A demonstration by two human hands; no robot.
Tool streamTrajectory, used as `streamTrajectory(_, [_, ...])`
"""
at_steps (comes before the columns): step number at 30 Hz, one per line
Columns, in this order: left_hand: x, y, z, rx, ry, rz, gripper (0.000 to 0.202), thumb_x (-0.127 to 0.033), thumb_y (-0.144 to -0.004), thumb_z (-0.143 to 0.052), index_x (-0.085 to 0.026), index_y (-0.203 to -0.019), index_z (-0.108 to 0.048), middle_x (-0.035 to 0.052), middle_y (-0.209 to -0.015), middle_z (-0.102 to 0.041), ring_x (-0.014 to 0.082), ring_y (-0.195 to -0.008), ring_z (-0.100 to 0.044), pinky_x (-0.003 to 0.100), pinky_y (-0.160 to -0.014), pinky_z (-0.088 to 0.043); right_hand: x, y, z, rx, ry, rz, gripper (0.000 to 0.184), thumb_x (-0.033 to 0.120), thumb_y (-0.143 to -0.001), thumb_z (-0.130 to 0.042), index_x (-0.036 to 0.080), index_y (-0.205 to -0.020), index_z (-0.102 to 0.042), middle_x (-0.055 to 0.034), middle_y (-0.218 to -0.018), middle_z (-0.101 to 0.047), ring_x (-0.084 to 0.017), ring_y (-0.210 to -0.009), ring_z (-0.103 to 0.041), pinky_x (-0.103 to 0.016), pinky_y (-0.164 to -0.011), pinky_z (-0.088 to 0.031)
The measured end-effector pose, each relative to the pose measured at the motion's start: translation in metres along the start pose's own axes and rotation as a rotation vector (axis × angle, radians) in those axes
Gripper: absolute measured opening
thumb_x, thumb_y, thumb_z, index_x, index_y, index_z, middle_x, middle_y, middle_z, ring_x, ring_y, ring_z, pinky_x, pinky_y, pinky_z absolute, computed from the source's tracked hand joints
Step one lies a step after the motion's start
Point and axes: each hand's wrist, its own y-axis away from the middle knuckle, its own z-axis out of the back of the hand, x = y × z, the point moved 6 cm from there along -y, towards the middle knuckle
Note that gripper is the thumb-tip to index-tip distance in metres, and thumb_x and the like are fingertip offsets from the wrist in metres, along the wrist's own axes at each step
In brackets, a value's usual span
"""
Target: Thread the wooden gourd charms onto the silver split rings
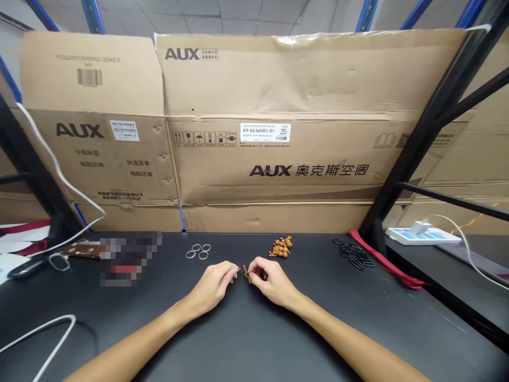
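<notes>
"Bare forearms [147, 334] reach in from the bottom left and bottom right over a black tabletop [254, 339]; a white cable [59, 319] bends across the lower left corner."

"How are the fingers set?"

"The hands face each other at the centre of the frame, near but not touching. The left hand [214, 285] pinches, thumb against fingertips, a small shiny piece [238, 269] too tiny to identify. The right hand [275, 284] has thumb and forefinger closed on a brown corded piece [247, 275]. Its tip points leftward, probably held by the edge so that the end shows and both tips can meet the eye together."

"What lies beyond them?"

"Left of centre, four silver rings [200, 252]; right of centre, a heap of brown gourd-shaped charms [281, 248]; farther right, dark loops [357, 254] beside a red strap [389, 262]. They seem grouped by kind for easy picking."

"And farthest?"

"Printed cardboard [278, 101] fills the upper frame, perhaps stood there as a screen."
</notes>
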Motion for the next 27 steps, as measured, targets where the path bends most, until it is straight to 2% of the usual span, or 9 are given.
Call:
streamTrajectory(7, [0.006,0.001,-0.005,0.030,0.178,0.107,0.034,-0.034,-0.096,-0.038,-0.017,-0.103,-0.066,0.0028,-0.077,-0.066,0.0143,-0.066,-0.059,0.024,-0.066,-0.047,-0.002,0.000,-0.001,-0.024,-0.178,-0.089,0.009,0.025,-0.084,-0.055,0.019,-0.077,-0.055,0.0022,-0.066,-0.060,-0.012,-0.059,-0.054,-0.023,-0.055,-0.040])
streamTrajectory(11, [0.003,0.001,-0.009,0.051,0.258,0.112,0.033,-0.034,-0.094,-0.041,-0.017,-0.105,-0.067,0.0044,-0.081,-0.069,0.0149,-0.068,-0.061,0.025,-0.068,-0.049,-0.001,0.001,-0.004,-0.003,-0.276,-0.106,0.013,0.031,-0.086,-0.055,0.019,-0.080,-0.054,0.0013,-0.066,-0.061,-0.013,-0.061,-0.057,-0.024,-0.058,-0.044])
streamTrajectory(17, [-0.003,0.000,-0.008,0.044,0.289,0.117,0.030,-0.033,-0.093,-0.043,-0.017,-0.088,-0.069,0.0044,-0.082,-0.070,0.0150,-0.067,-0.060,0.025,-0.065,-0.049,0.007,0.003,-0.009,0.031,-0.360,-0.094,0.018,0.035,-0.086,-0.057,0.019,-0.079,-0.053,0.0000,-0.070,-0.064,-0.014,-0.063,-0.060,-0.026,-0.062,-0.047])
streamTrajectory(22, [-0.010,0.001,-0.005,0.034,0.319,0.084,0.030,-0.029,-0.091,-0.047,-0.017,-0.070,-0.064,0.0053,-0.096,-0.070,0.0177,-0.082,-0.064,0.025,-0.072,-0.048,0.008,0.004,-0.011,0.037,-0.395,-0.092,0.017,0.035,-0.086,-0.057,0.020,-0.080,-0.053,0.0008,-0.069,-0.063,-0.013,-0.063,-0.059,-0.026,-0.064,-0.047])
streamTrajectory(27, [-0.011,0.001,-0.005,0.023,0.254,0.086,0.025,-0.030,-0.091,-0.049,-0.017,-0.076,-0.065,0.0025,-0.082,-0.071,0.0161,-0.074,-0.063,0.025,-0.071,-0.047,0.010,0.005,-0.010,0.040,-0.410,-0.089,0.016,0.034,-0.086,-0.057,0.020,-0.080,-0.053,0.0015,-0.070,-0.060,-0.013,-0.064,-0.059,-0.026,-0.064,-0.046])
